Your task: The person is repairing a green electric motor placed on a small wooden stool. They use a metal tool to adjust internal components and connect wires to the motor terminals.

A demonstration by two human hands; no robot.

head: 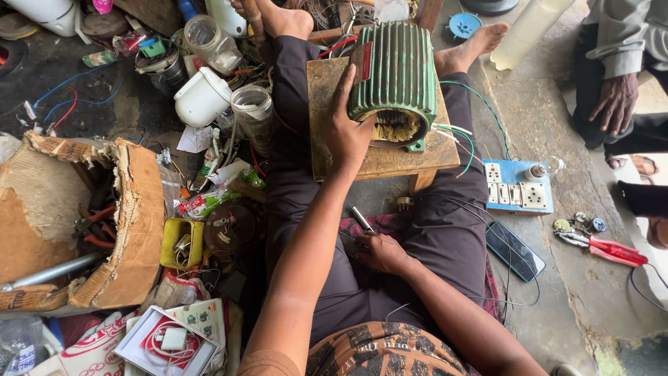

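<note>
A green ribbed motor housing (395,69) lies on a small wooden stool (334,160) between my legs, its open end with pale windings facing me. My left hand (346,125) grips the housing's left side near the open end. My right hand (379,251) rests in my lap, shut on a thin metal tool (362,218) whose shiny tip sticks up. Thin wires trail from the motor over my right thigh.
A blue switchboard with white sockets (516,185), a dark phone (515,251) and red-handled pliers (609,249) lie on the floor at right. Another person's hand (614,104) rests at far right. A torn cardboard box (104,223), a yellow tub (182,242) and jars crowd the left.
</note>
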